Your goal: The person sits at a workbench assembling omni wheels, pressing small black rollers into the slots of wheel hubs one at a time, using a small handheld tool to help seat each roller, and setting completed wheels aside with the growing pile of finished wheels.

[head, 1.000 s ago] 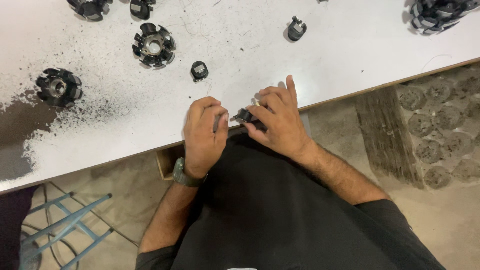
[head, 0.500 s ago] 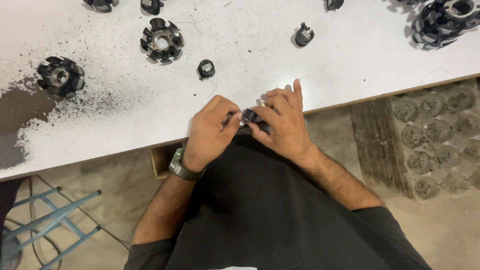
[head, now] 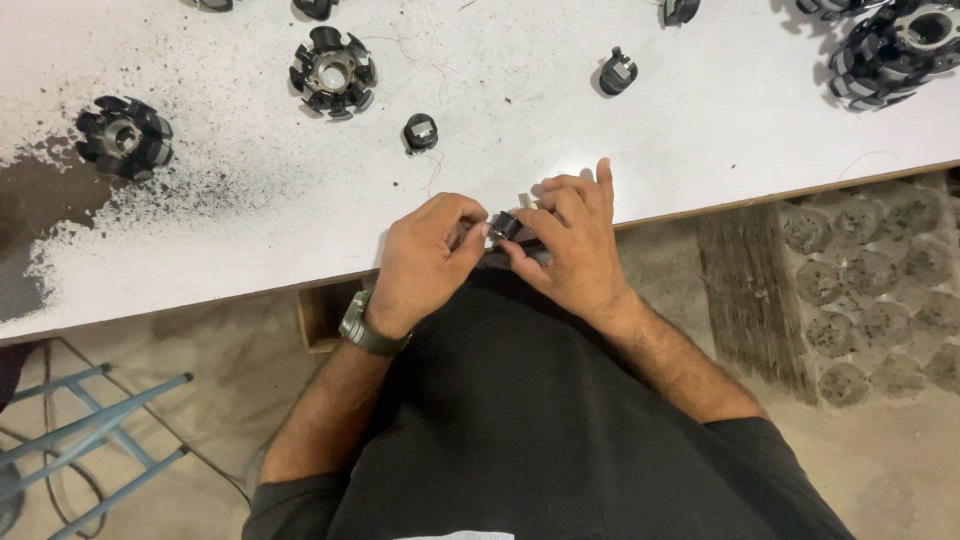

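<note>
Two hands meet at the counter (head: 700,130) edge: your left hand (head: 425,260) and right hand (head: 570,240) pinch one small black part (head: 505,225) between fingertips. Beyond your grip, two star-shaped cores (head: 333,72) and loose pieces (head: 420,132) lie untouched.

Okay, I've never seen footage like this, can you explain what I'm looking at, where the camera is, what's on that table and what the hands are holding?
The camera sits on a person's head and looks straight down, so you see their own arms and dark shirt. The left hand, with a wristwatch, and the right hand meet at the edge of a white table. Between their fingertips they pinch one small dark part; its exact shape is mostly hidden. On the table lie round black toothed pieces, a few small black parts and a scatter of dark dust. A blue metal frame stands on the floor.
</note>
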`<state>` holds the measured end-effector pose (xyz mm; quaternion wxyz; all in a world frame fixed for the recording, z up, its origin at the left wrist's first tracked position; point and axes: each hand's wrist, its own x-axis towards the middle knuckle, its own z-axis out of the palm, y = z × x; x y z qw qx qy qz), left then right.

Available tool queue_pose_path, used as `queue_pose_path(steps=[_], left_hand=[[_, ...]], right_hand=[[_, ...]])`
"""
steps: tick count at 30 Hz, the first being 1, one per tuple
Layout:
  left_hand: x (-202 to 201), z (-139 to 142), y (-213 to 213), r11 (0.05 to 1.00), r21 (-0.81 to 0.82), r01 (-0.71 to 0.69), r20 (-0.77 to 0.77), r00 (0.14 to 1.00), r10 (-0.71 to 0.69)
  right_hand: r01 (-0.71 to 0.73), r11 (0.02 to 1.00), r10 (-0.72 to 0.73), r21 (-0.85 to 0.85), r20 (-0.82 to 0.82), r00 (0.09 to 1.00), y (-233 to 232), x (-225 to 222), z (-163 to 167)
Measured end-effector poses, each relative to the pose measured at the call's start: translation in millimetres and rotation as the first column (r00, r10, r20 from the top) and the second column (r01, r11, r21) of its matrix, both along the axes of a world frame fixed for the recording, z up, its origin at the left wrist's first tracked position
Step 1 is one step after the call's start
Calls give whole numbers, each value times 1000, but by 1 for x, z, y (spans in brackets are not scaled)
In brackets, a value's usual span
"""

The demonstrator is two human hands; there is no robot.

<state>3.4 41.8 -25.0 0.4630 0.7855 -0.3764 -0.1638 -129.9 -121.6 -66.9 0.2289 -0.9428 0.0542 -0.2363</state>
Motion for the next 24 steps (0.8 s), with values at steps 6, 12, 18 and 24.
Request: queue_pose_path(steps=[6,12,18,24], left_hand=[[5,-9,-3,998,18,57,-69,996,-56],[10,-14,1,994,42,103,-152,984,-95],[12,-16,0,993,-7,117,-125,985,-117],[-3,-21,-7,995,-89,38,85,996,-30]], right_hand=[[-7,1000,7,-7,-22,1000,-1,0,-1],[-8,1000,8,1,-20,1000,0,0,0],[-5,1000,5,6,-22,1000,-1,-1,5],[22,996,-33,84,136,990,4,-8,2]])
